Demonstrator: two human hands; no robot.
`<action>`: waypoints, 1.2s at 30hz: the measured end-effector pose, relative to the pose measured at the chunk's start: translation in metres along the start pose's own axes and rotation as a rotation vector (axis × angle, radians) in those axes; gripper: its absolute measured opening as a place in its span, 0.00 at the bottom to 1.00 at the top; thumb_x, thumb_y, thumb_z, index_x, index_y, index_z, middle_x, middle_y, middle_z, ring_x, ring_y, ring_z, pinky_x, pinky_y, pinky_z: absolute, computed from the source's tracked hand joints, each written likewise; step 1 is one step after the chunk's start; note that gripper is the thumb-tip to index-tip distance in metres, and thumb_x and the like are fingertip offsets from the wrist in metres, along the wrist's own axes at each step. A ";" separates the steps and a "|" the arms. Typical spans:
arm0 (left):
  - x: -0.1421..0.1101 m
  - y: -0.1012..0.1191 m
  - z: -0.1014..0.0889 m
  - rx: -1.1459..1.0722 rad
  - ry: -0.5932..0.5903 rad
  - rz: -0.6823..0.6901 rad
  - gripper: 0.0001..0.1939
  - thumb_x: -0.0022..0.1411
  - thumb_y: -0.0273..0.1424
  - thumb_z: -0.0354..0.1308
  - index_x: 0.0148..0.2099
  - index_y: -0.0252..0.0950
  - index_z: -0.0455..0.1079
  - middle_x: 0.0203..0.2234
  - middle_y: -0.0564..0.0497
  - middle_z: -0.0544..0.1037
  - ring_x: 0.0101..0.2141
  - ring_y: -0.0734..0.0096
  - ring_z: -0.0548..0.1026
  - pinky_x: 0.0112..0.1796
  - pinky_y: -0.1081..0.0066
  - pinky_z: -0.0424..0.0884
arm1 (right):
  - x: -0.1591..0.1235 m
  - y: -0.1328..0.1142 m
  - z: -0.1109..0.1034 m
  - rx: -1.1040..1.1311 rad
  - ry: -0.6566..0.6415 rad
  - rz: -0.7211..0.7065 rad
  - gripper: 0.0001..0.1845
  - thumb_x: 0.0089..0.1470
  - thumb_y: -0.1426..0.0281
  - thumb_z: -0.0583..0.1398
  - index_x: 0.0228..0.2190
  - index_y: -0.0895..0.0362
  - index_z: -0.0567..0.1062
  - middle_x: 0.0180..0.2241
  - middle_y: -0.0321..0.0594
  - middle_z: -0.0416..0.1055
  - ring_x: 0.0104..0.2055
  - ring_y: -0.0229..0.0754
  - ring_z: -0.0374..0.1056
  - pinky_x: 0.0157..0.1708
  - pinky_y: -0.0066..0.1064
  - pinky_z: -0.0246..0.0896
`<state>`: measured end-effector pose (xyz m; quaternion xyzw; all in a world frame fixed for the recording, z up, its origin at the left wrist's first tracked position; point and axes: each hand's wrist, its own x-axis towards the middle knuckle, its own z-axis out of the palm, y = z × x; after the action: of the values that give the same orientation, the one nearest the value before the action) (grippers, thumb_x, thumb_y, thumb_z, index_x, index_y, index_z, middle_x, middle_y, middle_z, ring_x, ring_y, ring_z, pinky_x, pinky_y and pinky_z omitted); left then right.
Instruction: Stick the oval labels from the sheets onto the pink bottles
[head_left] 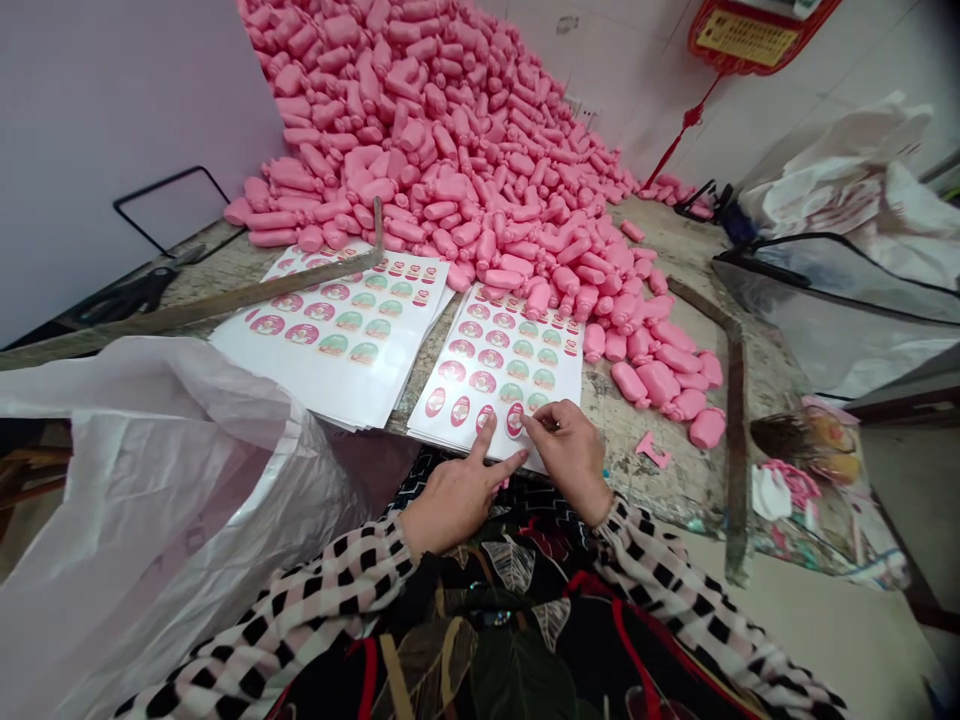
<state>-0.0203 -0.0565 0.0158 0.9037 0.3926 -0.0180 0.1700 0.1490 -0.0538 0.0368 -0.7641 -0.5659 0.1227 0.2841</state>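
Observation:
On the right-hand sheet of stickers (551, 455), the thumb and index finger of my right hand (574, 450) pinch the edge of an oval pink sticker (514, 420) in the bottom row. My left hand (457, 495) is beside it, two fingers stretched over the sheet's lower edge, one tip on another oval sticker. Its other fingers curl underneath, where a bit of a pink bottle (504, 484) shows; most of that is hidden by the hand. A second stack of sticker sheets (330, 390) lies to the left.
A large heap of pink bottles (450, 150) covers the back of the worn table. Wooden strips (225, 300) edge the work area. Scissors (142, 295) lie at left, a pink scrap (653, 450) and a brush (780, 436) at right. A white plastic bag (172, 520) hangs front left.

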 end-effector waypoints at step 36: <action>0.032 0.002 -0.045 -2.151 0.146 -0.405 0.24 0.57 0.49 0.50 0.42 0.32 0.68 0.21 0.54 0.67 0.18 0.79 0.67 0.20 0.76 0.65 | -0.001 -0.026 -0.007 0.878 -0.413 0.059 0.12 0.43 0.60 0.63 0.23 0.56 0.70 0.21 0.34 0.71 0.25 0.38 0.66 0.31 0.32 0.61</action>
<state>-0.0012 -0.0204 0.0536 0.2009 0.3535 0.3599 0.8397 0.1312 -0.0512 0.0574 -0.5476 -0.4834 0.5067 0.4579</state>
